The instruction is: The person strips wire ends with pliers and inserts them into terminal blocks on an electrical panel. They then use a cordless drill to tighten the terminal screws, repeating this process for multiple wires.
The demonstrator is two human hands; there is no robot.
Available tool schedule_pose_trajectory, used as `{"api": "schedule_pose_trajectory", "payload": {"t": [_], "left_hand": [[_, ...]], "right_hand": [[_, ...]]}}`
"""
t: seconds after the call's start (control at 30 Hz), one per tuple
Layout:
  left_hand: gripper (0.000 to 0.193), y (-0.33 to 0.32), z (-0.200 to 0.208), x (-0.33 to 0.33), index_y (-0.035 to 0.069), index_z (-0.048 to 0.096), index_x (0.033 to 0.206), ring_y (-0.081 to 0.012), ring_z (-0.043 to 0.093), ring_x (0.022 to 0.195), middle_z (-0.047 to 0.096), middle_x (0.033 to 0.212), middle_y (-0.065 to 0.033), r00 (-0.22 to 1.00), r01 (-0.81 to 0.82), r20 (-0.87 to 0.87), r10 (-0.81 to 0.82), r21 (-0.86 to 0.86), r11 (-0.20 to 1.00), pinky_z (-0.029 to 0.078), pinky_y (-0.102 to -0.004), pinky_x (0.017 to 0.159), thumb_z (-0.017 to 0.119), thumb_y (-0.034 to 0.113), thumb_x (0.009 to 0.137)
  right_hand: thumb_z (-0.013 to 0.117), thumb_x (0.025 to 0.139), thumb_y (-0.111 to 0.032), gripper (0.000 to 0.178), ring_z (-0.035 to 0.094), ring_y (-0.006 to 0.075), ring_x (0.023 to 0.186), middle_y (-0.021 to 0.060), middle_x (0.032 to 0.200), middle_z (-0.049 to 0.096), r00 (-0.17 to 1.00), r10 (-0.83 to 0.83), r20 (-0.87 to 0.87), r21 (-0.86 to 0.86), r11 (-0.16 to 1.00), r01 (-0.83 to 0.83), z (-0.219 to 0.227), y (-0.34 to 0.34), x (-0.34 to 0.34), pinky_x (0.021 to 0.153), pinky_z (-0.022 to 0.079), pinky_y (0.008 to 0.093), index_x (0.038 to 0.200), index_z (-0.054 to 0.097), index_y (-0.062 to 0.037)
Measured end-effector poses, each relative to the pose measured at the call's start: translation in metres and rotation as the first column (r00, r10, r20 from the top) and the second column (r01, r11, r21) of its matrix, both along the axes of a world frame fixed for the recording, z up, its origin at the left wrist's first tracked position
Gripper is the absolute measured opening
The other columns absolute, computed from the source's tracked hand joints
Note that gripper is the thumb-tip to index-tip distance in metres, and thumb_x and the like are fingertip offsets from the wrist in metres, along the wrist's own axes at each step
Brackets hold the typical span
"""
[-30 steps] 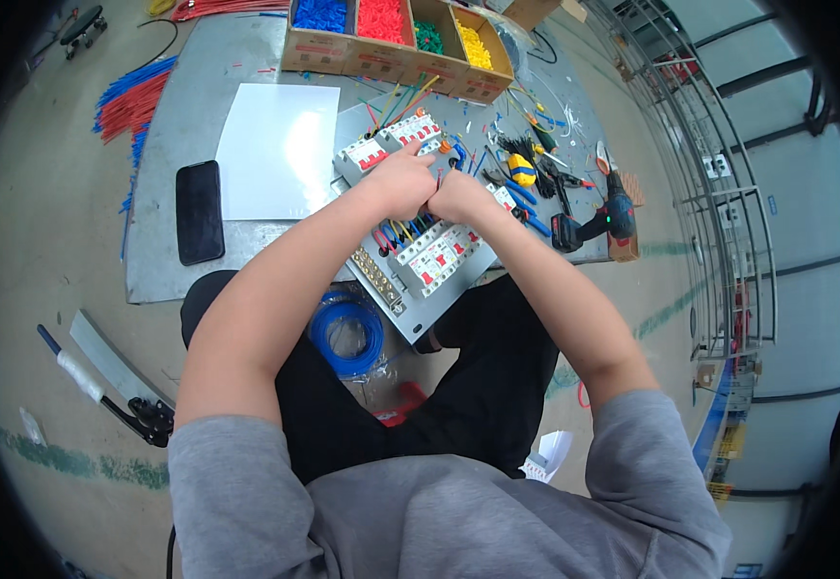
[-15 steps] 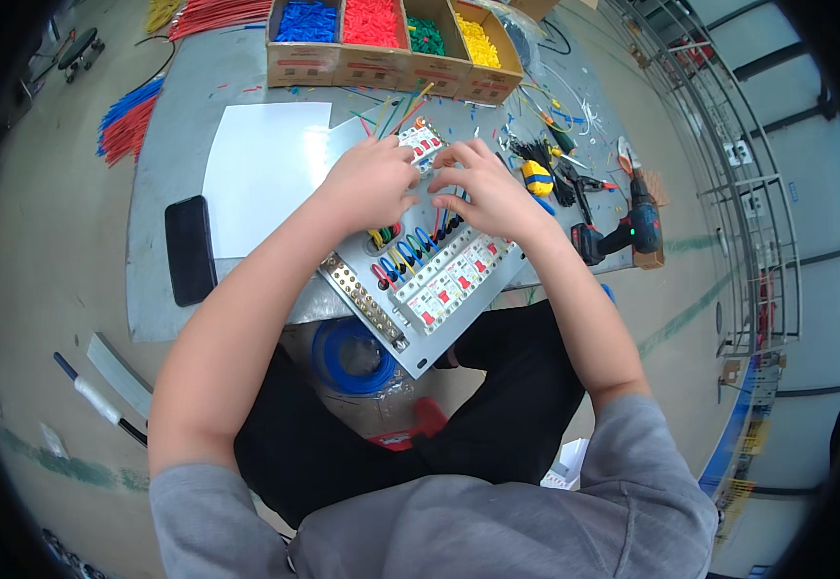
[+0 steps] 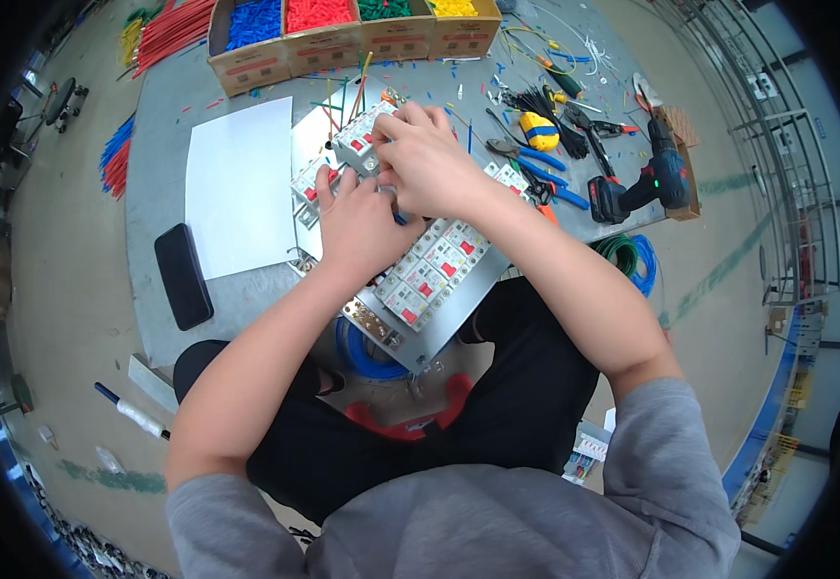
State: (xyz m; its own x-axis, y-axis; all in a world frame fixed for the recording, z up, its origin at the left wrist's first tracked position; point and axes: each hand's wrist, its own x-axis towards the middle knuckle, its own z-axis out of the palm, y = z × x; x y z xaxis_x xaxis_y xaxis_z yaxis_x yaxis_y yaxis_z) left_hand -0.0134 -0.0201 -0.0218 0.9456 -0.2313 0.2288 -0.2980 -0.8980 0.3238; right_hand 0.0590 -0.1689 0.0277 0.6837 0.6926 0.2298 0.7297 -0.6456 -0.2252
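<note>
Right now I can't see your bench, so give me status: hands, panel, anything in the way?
Left hand and right hand both pressed on the breaker panel, fingers bunched at its middle. Whether they grip anything: cannot tell. Pliers and drill lie clear, to the right.

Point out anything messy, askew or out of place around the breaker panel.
The breaker panel lies skewed, its near corner overhanging the grey mat's edge above the lap. Short wire offcuts are scattered across the mat's far side. Both the left hand and right hand rest on the panel.
</note>
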Motion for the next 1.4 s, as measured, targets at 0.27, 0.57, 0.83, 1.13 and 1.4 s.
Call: {"api": "schedule_pose_trajectory", "payload": {"t": [0.27, 0.57, 0.83, 1.13, 1.4], "left_hand": [[0.034, -0.005, 0.001, 0.0, 0.013, 0.081, 0.077, -0.0263, 0.062, 0.117, 0.077, 0.099, -0.0038, 0.999, -0.041, -0.035, 0.038, -0.079, 0.996, 0.015, -0.0567, 0.13, 0.079, 0.046, 0.087], [0.029, 0.002, 0.006, -0.001, 0.015, 0.083, 0.087, -0.025, 0.062, 0.115, 0.074, 0.097, -0.0018, 0.995, -0.072, -0.072, 0.073, 0.019, 0.997, 0.016, -0.0584, 0.13, 0.078, 0.044, 0.087], [0.038, 0.007, 0.002, 0.0, 0.012, 0.085, 0.082, -0.0275, 0.059, 0.123, 0.073, 0.096, -0.0072, 0.995, -0.073, -0.068, 0.073, -0.001, 0.997, 0.012, -0.057, 0.129, 0.075, 0.048, 0.084], [0.036, 0.01, -0.01, 0.002, 0.012, 0.079, 0.071, -0.0244, 0.061, 0.113, 0.071, 0.086, -0.004, 0.991, -0.089, 0.101, 0.093, -0.042, 0.995, 0.018, -0.0548, 0.127, 0.078, 0.047, 0.079], [0.032, 0.005, -0.007, -0.01, 0.011, 0.08, 0.077, -0.0266, 0.062, 0.111, 0.072, 0.089, -0.0051, 0.988, -0.058, 0.139, 0.073, -0.108, 0.992, 0.021, -0.0566, 0.125, 0.076, 0.042, 0.085]], "right_hand": [[0.078, 0.083, -0.011, 0.006, 0.053, 0.0292, 0.127, 0.0057, 0.125, 0.064, 1.0, -0.02, -0.019, 0.048, 0.999, 0.021, -0.002, -0.012, -0.002, 0.112, 0.038, 0.0482, 0.083, 0.074, -0.0066], [0.08, 0.079, -0.011, 0.006, 0.052, 0.0318, 0.134, 0.0048, 0.129, 0.064, 0.973, 0.101, 0.206, 0.136, 0.982, -0.131, 0.0, -0.026, -0.015, 0.119, 0.036, 0.0525, 0.084, 0.078, -0.0087], [0.076, 0.085, -0.008, 0.009, 0.057, 0.0323, 0.125, 0.0063, 0.123, 0.065, 0.973, 0.158, 0.17, 0.072, 0.982, -0.172, -0.001, -0.063, -0.055, 0.112, 0.042, 0.0494, 0.093, 0.073, -0.0076], [0.057, 0.108, -0.019, 0.016, 0.068, 0.0416, 0.109, 0.02, 0.104, 0.074, 0.961, -0.127, -0.246, 0.066, 0.987, 0.147, -0.015, -0.052, -0.068, 0.105, 0.048, 0.0497, 0.114, 0.061, -0.0045], [0.058, 0.105, -0.011, 0.007, 0.072, 0.034, 0.101, 0.0123, 0.098, 0.078, 0.982, 0.002, -0.19, 0.15, 0.988, 0.027, -0.023, -0.073, -0.055, 0.106, 0.046, 0.046, 0.109, 0.062, -0.006]]}}
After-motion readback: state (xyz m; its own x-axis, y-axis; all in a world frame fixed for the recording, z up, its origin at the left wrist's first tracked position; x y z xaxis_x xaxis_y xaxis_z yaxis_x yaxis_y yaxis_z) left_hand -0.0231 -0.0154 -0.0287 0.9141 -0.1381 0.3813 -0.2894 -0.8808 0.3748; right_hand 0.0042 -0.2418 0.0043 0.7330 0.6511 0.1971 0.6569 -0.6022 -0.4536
